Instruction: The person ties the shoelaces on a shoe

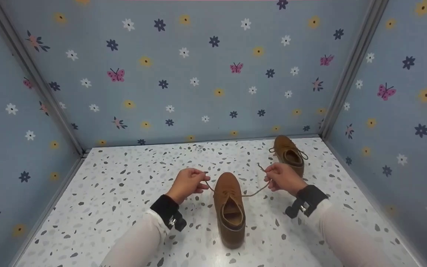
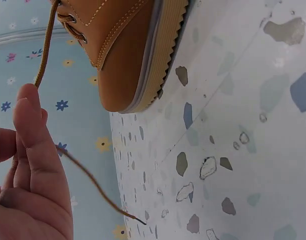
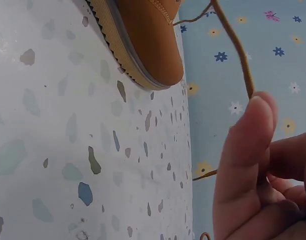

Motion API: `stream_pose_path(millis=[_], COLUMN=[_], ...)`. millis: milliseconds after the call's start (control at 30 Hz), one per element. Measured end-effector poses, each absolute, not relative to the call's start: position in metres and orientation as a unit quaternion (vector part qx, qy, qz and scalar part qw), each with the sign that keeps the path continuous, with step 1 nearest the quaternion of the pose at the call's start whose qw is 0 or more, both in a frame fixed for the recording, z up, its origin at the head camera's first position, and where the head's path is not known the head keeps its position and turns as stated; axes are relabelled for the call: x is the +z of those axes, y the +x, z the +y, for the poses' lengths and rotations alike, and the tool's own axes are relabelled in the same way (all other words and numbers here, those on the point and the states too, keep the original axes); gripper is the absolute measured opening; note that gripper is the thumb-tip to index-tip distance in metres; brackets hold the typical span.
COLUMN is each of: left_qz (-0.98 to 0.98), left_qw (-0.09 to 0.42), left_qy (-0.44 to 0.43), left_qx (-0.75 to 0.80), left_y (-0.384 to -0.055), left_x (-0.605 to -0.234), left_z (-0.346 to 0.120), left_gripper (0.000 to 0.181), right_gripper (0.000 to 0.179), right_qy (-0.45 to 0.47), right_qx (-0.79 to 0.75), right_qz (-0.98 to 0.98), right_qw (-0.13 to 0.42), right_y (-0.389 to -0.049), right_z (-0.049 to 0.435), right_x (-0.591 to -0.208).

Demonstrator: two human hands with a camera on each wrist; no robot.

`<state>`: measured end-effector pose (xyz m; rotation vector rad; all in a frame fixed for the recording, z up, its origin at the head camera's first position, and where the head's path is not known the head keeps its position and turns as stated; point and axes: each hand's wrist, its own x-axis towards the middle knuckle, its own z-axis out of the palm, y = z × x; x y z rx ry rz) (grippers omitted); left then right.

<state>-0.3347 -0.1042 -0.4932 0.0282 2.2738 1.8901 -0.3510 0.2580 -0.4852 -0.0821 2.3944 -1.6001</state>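
Observation:
A brown lace-up shoe stands on the speckled surface between my hands, its toe pointing away from me. On its left side my left hand pinches one end of the shoelace, and the loose tip hangs out past the fingers. Over to the right, my right hand pinches the other lace end, with a short tail sticking out beyond the grip. Both lace ends run outward from the eyelets, the right one sagging in a shallow curve. The two hands are spread apart, level with the shoe's front.
A second brown shoe with its lace in loops stands farther back at the right, partly behind my right hand. Blue panels with flowers and butterflies rise at the back and both sides. The white speckled surface extends to them.

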Motion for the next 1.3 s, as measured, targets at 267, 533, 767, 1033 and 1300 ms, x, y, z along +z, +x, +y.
stream_pose_path(millis=[267,533,767,1033,1300], left_qz=[0.769,0.758,0.763,0.763,0.746], left_qw=[0.088,0.093,0.089,0.085,0.126], left_qy=[0.02,0.021,0.032,0.034,0.044], left_qx=[0.633,0.645,0.639,0.64,0.652], left_y=[-0.334,-0.335,-0.335,-0.338,-0.338], left_x=[-0.489,-0.487,-0.486,-0.486,-0.485], left_z=[-0.103,-0.102,-0.101,-0.098,-0.091], left_gripper=[0.025,0.019,0.025,0.022,0.019], right_gripper=[0.04,0.023,0.028,0.028,0.029], right_qy=[-0.056,-0.023,-0.014,-0.021,-0.038], right_qx=[-0.543,-0.535,-0.528,-0.549,-0.601], right_qz=[0.824,0.835,0.842,0.831,0.791], right_qw=[0.15,0.125,0.113,0.093,0.111], right_y=[-0.349,-0.35,-0.353,-0.353,-0.357], right_z=[0.254,0.252,0.251,0.246,0.24], right_x=[-0.475,-0.47,-0.467,-0.457,-0.454])
